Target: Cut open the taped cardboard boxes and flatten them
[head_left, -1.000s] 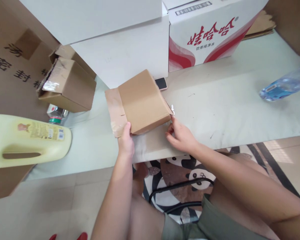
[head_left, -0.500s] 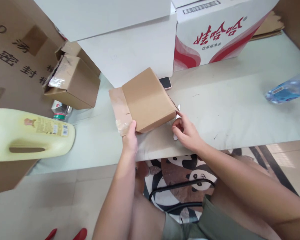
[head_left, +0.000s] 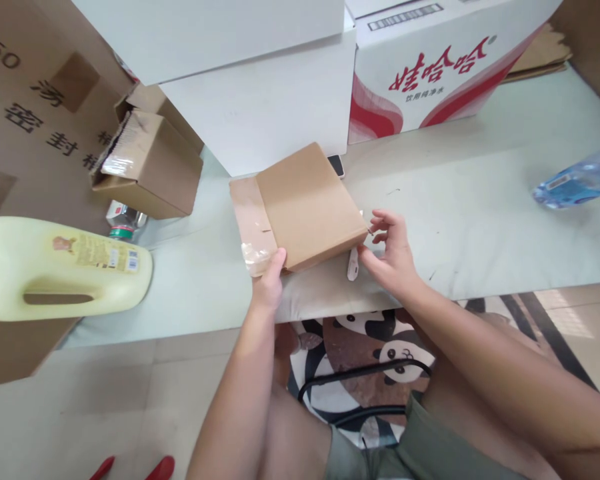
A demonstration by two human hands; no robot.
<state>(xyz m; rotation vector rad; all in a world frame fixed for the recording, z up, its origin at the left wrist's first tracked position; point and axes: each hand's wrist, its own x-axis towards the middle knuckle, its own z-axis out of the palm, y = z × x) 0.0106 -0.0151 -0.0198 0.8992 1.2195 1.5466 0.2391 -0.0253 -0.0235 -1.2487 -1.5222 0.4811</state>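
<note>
A brown cardboard box (head_left: 313,207) is tilted over the cloth-covered table, with a taped flap at its left end. My left hand (head_left: 269,283) grips its lower left corner, thumb on top and the other fingers hidden underneath. At the right end, my right hand (head_left: 393,253) is open, fingers spread apart, with the thumb by the box's lower right corner; whether it touches is hard to tell. A small white tool (head_left: 353,265), perhaps a box cutter, lies partly under that corner. Behind the box a phone (head_left: 337,165) is partly covered.
White cartons (head_left: 270,100) and a red-and-white water carton (head_left: 420,80) line the back. Left are a smaller cardboard box (head_left: 160,170), a clear bottle with a green cap (head_left: 123,220) and a large yellow jug (head_left: 80,270). A water bottle (head_left: 575,183) lies at the right.
The box has shifted slightly right and now covers more of the phone. My right hand has opened from a curled pinch at the box's right corner. The camera view has swung a little left.
</note>
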